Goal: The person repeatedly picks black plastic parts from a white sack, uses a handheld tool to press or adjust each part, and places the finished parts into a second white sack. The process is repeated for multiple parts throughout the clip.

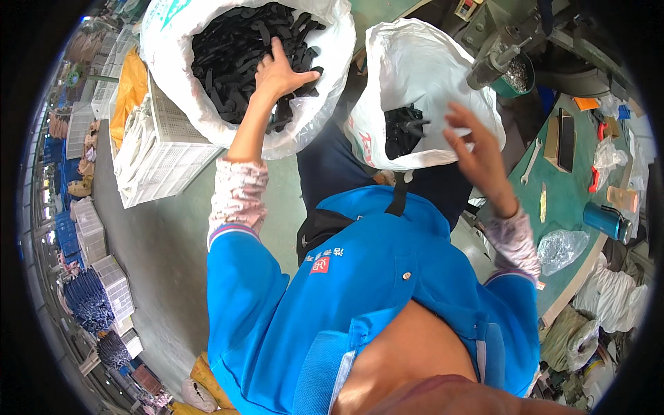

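My left hand (278,75) reaches into a large white woven bag (337,59), its fingers spread over a heap of black, elongated handle-like pieces (225,48). Nothing is visibly gripped in it; the fingertips lie close to the pieces. Over the right rim of a second white plastic bag (432,55) hovers my right hand (478,145), slightly blurred, fingers apart and holding nothing I can see. A smaller pile of black pieces (401,131) lies at the bottom of that bag, between my legs.
At right, a green workbench (536,187) carries a wrench (531,162), a blue bottle (607,221) and crumpled clear plastic (562,250). Machine parts (501,66) stand beside the right bag. A white crate (169,155) sits on the floor at left.
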### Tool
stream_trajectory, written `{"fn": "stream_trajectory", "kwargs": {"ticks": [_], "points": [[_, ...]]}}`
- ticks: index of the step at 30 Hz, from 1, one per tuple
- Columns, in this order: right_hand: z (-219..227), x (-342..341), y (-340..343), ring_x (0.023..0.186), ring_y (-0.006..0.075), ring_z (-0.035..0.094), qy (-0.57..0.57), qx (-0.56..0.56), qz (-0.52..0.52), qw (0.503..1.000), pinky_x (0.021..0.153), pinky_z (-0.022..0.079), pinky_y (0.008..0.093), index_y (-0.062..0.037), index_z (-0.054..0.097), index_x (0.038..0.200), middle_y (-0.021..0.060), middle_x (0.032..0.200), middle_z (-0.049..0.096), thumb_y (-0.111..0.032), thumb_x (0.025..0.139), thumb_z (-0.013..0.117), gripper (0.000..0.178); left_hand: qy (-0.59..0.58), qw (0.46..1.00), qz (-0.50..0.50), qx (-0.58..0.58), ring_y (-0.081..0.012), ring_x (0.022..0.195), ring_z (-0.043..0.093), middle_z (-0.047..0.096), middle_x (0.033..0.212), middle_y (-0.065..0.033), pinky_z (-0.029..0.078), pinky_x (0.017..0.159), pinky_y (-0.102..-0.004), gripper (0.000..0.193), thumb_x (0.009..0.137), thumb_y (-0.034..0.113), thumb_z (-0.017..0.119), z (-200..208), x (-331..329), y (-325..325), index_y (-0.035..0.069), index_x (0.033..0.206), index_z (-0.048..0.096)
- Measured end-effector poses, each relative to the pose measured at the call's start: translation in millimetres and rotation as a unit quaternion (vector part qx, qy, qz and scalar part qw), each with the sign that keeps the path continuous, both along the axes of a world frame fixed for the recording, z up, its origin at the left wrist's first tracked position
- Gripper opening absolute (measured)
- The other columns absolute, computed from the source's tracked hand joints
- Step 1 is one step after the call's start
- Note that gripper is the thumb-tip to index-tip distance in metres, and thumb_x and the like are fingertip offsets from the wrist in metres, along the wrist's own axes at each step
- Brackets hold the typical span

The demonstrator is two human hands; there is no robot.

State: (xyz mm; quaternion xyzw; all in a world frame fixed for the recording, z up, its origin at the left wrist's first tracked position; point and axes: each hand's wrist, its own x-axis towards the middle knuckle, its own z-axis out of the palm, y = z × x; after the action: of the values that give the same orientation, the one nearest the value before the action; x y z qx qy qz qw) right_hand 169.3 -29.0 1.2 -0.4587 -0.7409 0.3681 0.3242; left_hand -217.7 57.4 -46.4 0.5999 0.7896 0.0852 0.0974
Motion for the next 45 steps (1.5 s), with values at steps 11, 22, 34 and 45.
{"fn": "stream_trajectory", "kwargs": {"ticks": [11, 22, 34, 45], "points": [[-16.0, -11.4, -63.4, 0.08, 0.0114, 0.061, 0.134, -0.1, -0.068, 0.984, 0.069, 0.049, 0.0237, -0.0012, 0.056, 0.124, 0.0111, 0.101, 0.067, -0.009, 0.091, 0.059, 0.034, 0.087, 0.971, 0.002, -0.223, -0.0539, 0.128, 0.031, 0.027, 0.141, -0.0315, 0.038, 0.102, -0.0518, 0.123, 0.05, 0.045, 0.08, 4.5, -15.8, 50.7, 0.013, 0.149, 0.014], [-19.0, -25.6, -71.3, 0.079, 0.0102, 0.061, 0.154, -0.11, -0.094, 0.977, 0.07, 0.049, 0.023, -0.0006, 0.061, 0.117, 0.0101, 0.095, 0.069, -0.008, 0.091, 0.06, 0.027, 0.117, 0.952, -0.047, -0.278, -0.0504, 0.123, 0.04, 0.031, 0.138, -0.0295, 0.044, 0.094, -0.0532, 0.133, 0.047, 0.037, 0.087, -3.1, -30.0, 89.7, 0.021, 0.15, 0.004], [-22.5, -22.8, -69.2, 0.081, 0.0121, 0.063, 0.144, -0.105, -0.098, 0.979, 0.071, 0.049, 0.0237, 0.0013, 0.062, 0.114, 0.0121, 0.095, 0.069, -0.007, 0.091, 0.058, 0.025, 0.18, 0.966, -0.099, -0.157, -0.0475, 0.111, 0.053, 0.048, 0.122, -0.0294, 0.046, 0.094, -0.0477, 0.078, 0.063, 0.02, 0.07, -12.2, -14.6, 72.3, 0.013, 0.134, 0.039], [-22.6, -27.3, -69.4, 0.078, 0.0112, 0.062, 0.14, -0.101, -0.106, 0.979, 0.069, 0.048, 0.0228, 0.0005, 0.063, 0.112, 0.0107, 0.093, 0.069, -0.007, 0.091, 0.059, 0.023, 0.193, 0.953, -0.046, -0.231, -0.0438, 0.115, 0.051, 0.038, 0.133, -0.0286, 0.045, 0.094, -0.0437, 0.101, 0.06, 0.016, 0.07, 7.7, 0.2, 75.8, 0.03, 0.146, 0.02]]}}
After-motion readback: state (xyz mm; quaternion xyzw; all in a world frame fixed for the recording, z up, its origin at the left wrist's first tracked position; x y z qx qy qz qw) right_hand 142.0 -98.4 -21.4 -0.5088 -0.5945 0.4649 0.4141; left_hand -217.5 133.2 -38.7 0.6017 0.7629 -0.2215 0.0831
